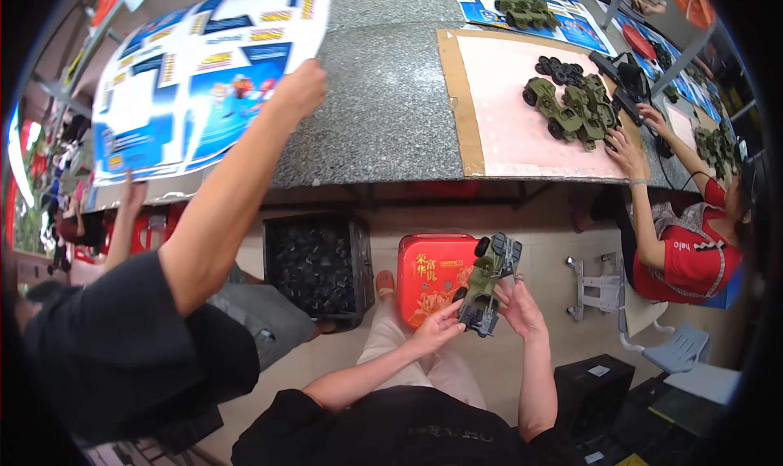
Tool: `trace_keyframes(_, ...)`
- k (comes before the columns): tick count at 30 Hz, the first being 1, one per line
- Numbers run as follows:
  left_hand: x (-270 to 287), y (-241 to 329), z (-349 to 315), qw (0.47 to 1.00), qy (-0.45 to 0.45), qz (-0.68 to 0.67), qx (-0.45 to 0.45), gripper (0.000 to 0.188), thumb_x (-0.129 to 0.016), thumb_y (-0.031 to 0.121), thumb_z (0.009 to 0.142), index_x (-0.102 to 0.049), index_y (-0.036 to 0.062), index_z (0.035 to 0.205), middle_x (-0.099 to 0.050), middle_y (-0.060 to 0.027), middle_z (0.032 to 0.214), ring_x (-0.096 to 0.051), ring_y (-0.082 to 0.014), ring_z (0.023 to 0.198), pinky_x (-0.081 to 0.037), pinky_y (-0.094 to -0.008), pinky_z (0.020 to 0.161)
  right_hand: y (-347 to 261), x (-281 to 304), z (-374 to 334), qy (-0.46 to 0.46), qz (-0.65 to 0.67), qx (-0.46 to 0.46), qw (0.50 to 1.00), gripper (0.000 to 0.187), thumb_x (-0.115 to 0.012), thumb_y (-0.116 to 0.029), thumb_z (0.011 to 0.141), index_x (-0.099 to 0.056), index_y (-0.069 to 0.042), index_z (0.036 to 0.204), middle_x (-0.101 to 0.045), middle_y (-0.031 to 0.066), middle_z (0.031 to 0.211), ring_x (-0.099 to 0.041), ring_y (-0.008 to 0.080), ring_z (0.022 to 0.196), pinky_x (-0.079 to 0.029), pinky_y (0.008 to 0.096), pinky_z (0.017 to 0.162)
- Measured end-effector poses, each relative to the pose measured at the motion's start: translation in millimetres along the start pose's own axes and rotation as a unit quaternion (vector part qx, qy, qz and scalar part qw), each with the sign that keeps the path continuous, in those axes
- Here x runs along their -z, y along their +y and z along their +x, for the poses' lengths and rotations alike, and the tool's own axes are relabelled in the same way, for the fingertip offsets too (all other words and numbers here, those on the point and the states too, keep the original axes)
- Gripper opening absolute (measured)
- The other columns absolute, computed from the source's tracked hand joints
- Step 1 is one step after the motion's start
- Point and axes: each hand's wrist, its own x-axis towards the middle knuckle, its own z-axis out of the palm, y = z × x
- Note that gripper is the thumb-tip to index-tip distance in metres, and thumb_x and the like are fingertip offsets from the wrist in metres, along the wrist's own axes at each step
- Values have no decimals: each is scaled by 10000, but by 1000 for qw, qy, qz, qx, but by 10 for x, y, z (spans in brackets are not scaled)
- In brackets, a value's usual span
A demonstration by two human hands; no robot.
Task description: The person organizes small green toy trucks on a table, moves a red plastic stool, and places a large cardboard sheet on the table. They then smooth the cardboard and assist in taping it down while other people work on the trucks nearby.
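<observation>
Olive-green plastic forms the body of a toy vehicle [481, 282], held tilted in front of the person, above their lap and partly over a red stool [424, 262]. The left hand [438, 329] grips its lower end between thumb and fingers. The right hand [522, 309] is at the opposite side, fingers against or just beside the upper half; whether they pinch anything I cannot tell.

The build looks well advanced: two dark wheels show along the left side, and dark grey pieces sit at both ends. The far side is hidden, so what is left to fit there cannot be judged.

Left of the stool, a black crate [360, 262] holds many small dark parts [308, 266]. On the speckled grey table [383, 99], a pink board [497, 99] carries more green vehicles [577, 115] and a cluster of black wheels [559, 70], with a co-worker in red [689, 262] reaching to its edge. At left, another co-worker's hand [303, 89] holds a printed sheet [232, 66].
</observation>
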Motion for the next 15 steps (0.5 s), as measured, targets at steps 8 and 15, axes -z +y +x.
trace_keyframes(8,12,280,95,965,-118,235,12,505,-624,169,846,-431,37,1294,-591,-57,1027,-557,-132,947,-443,-271,856,63,-149,107,97,-33,30,994,686,-655,-1,734,-277,-100,1298,-547,148,1091,-616,260,913,-554,370,730)
trace_keyframes(15,777,1205,625,635,315,635,-306,393,-680,113,685,-578,48,1059,-520,-145,1056,-469,-323,1032,-401,-417,870,25,-131,79,122,-62,25,990,649,-665,-19,713,-335,-88,1267,-571,125,1046,-624,230,869,-557,361,700)
